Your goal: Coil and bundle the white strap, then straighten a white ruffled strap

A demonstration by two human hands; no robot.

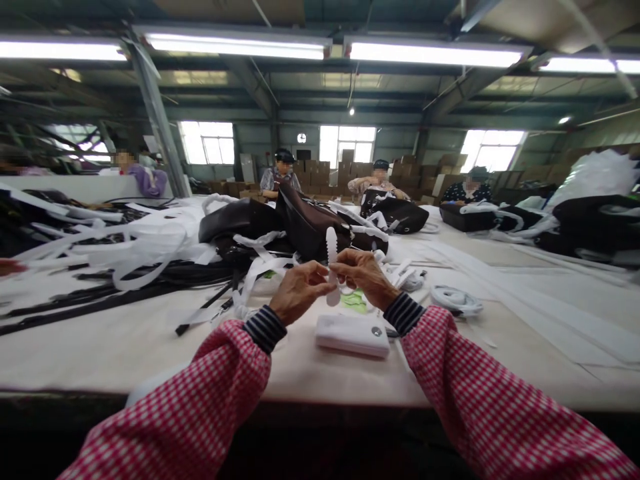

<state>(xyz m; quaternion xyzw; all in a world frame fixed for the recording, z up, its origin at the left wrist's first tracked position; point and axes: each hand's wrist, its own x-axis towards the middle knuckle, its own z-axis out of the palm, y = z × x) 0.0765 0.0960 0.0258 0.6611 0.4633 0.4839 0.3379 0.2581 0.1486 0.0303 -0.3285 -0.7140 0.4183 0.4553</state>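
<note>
Between my two hands, a small white strip with notched edges and rounded ends (331, 245) stands upright above the table. My left hand (301, 291) pinches its lower part from the left. From the right, the fingers of my right hand (367, 275) grip it around the middle. Below my hands lies a white flat case with a round dark button (352, 335). A bright green piece (354, 301) rests on the table just behind the case, partly hidden by my right hand.
Dark leather bags (315, 223) and white strips (155, 250) are heaped beyond my hands and to the left. A coiled white cord (456, 300) lies to the right, near long white sheets (530, 303). Several co-workers sit across the table. Another person's hand (11, 267) shows at the left edge.
</note>
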